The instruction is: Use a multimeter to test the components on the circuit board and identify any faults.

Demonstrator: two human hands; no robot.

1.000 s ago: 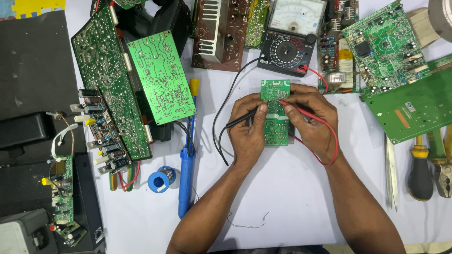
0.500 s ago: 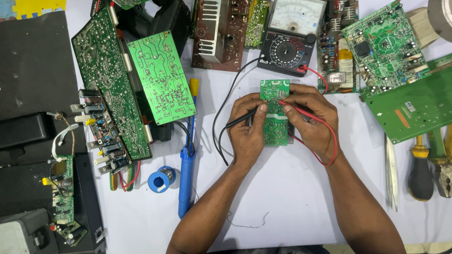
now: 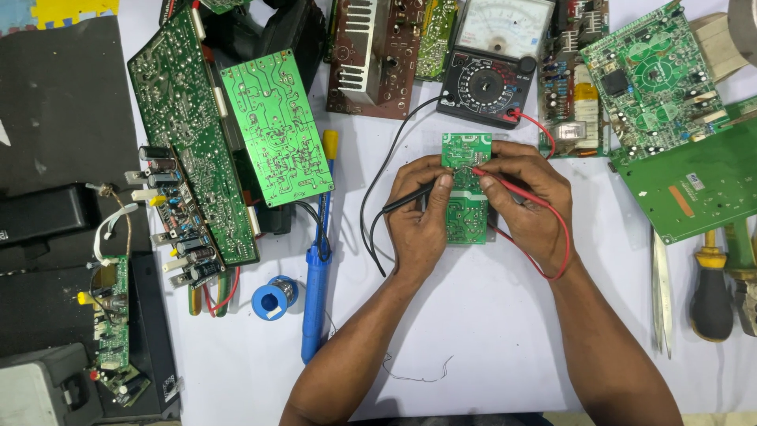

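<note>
A small green circuit board [image 3: 466, 218] lies on the white table [image 3: 489, 331], solder side up. My left hand [image 3: 418, 225] grips a black test probe [image 3: 410, 199] with its tip on the board. My right hand [image 3: 527, 203] grips a red test probe [image 3: 505, 184], its tip touching the board's upper middle. Black and red leads run from the probes up to an analog multimeter [image 3: 497, 61] at the back.
A blue soldering iron [image 3: 318, 268] and a blue solder spool [image 3: 274, 298] lie to the left. Several green and brown circuit boards [image 3: 277, 130] ring the work area. Screwdrivers [image 3: 711, 292], tweezers [image 3: 661, 292] and pliers lie at the right edge. Black boxes [image 3: 47, 213] sit at the far left.
</note>
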